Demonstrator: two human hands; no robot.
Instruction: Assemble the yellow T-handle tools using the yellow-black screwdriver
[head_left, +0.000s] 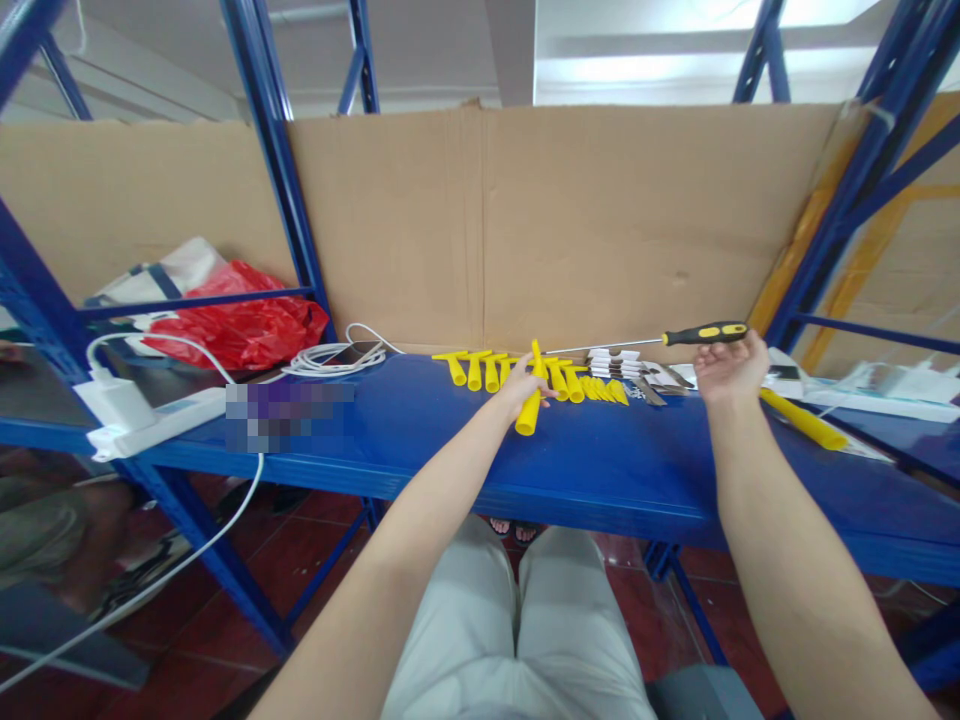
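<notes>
Screwdriver [705, 333] in the right hand [726, 368], cradled from below at the black-and-yellow handle, fingers curled up around it. Lies almost level, long axis left to right, handle to the right, thin shaft reaching leftward above a stack of small white parts [613, 362]. Ends with its tip just beside the upper end of the yellow peg [529, 405].

Grips that yellow peg in the left hand [525, 385], fingers closed round its middle. Stands tilted, one end up and away toward the cardboard wall [562, 220], the other down toward the near edge of the blue shelf [420, 420]. Sits crosswise to the screwdriver, so shaft and peg meet at roughly a right angle. Left hand nearer to the row of yellow pegs [487, 368] lined up behind it; right hand well off to the right, close to a long yellow tube [802, 420].

Farther left on the shelf: coiled white cable [334, 355], red bag [240, 325], white charger [120, 405].
</notes>
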